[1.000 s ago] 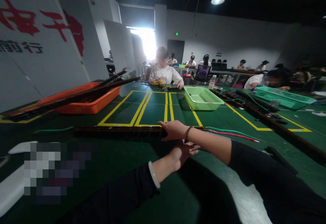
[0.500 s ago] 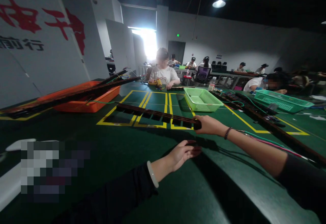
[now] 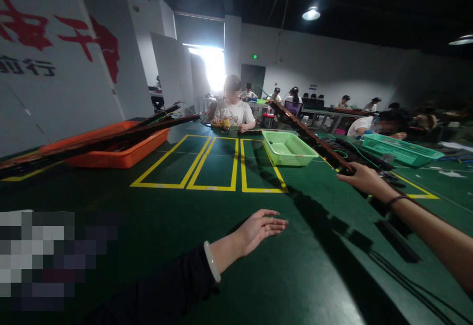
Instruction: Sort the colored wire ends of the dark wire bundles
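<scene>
My right hand [image 3: 364,179] grips a long, thin dark brown strip [image 3: 308,133] near its lower end and holds it raised above the table. The strip slants up and away to the left, past the light green basket [image 3: 290,155]. Its exact kind I cannot make out. Over the green tabletop [image 3: 166,236], my left hand [image 3: 260,231] is held with fingers stretched out and nothing in it. A pale bangle circles the left wrist.
An orange tray [image 3: 121,157] on the left bears long dark strips [image 3: 92,143]. Yellow tape rectangles [image 3: 212,187] mark the table. More strips lie at the right, near a teal basket [image 3: 402,150]. Across the table sits a person [image 3: 234,111] with a yellow tool [image 3: 226,124].
My right hand has moved right, swinging the strip from lying across the yellow rectangles to pointing up and away. My left hand stays low with its fingers extended.
</scene>
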### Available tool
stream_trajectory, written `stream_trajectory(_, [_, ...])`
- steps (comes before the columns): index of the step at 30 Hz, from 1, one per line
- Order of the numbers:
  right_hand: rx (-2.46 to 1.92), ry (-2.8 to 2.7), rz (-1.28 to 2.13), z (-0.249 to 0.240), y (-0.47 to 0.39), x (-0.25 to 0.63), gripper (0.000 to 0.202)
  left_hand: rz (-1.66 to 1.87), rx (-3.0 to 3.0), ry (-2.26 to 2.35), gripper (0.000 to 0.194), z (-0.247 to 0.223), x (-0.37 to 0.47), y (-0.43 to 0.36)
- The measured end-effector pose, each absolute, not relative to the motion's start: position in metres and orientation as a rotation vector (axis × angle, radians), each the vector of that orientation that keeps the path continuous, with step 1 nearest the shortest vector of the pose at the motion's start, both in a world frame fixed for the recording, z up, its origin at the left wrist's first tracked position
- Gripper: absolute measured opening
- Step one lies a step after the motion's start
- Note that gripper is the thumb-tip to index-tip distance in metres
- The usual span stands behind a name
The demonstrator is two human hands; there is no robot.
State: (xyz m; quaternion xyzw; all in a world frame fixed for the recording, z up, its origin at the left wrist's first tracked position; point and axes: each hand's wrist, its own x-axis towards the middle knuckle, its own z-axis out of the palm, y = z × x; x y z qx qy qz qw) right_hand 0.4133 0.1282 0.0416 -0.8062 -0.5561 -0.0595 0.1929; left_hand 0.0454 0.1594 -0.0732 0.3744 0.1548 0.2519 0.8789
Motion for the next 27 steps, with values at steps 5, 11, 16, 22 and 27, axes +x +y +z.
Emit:
stream_trajectory(5, [-2.371,-1.467,-0.135,0.034,0.16,0.439,0.034,0.515,0.78,0.367,0.03,-0.065,0.045,0.157])
stream_trajectory(11, [-2.576,-1.375,-0.121,0.03,0.221,0.45,0.046,0.526,0.771,0.358,0.03,-0.067,0.046,0.157])
stream_trajectory(16, [-2.655,-1.27,-0.131,0.035,0.28,0.438,0.061,0.535,0.73,0.364,0.03,-0.072,0.049,0.158])
stream_trajectory(22, [-2.682,-1.132,-0.066,0.034,0.329,0.416,0.071,0.545,0.677,0.373,0.031,-0.079,0.052,0.161])
stream_trajectory(27, [-2.682,-1.1,-0.034,0.03,0.351,0.411,0.067,0.537,0.665,0.367,0.031,-0.086,0.055,0.164])
